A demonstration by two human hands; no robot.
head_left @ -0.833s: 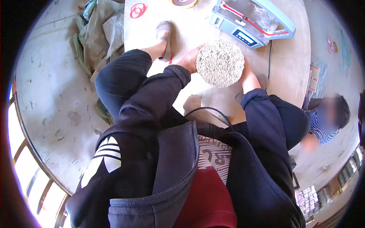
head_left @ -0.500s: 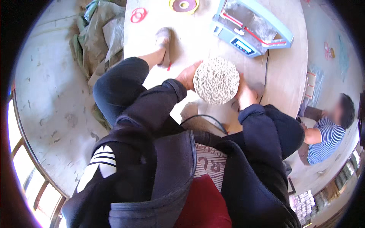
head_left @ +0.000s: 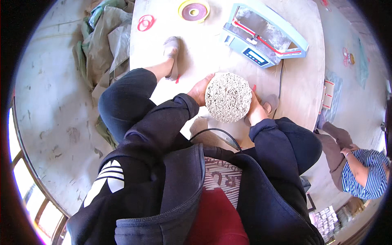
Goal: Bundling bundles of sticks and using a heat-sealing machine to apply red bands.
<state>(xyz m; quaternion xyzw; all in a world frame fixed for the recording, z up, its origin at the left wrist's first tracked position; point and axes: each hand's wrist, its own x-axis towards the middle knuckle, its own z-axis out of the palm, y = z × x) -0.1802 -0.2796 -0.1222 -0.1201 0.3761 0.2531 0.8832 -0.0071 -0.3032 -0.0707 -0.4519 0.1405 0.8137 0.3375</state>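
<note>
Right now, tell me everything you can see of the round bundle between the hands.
The round bundle looks cream, its near-circular face turned up to the camera: many small, tightly packed ends with dark gaps. The material is unclear. The left hand grips its left edge, the right hand its right. Its sides are mostly hidden; whether it touches the pale board beneath, I can't tell.
</note>
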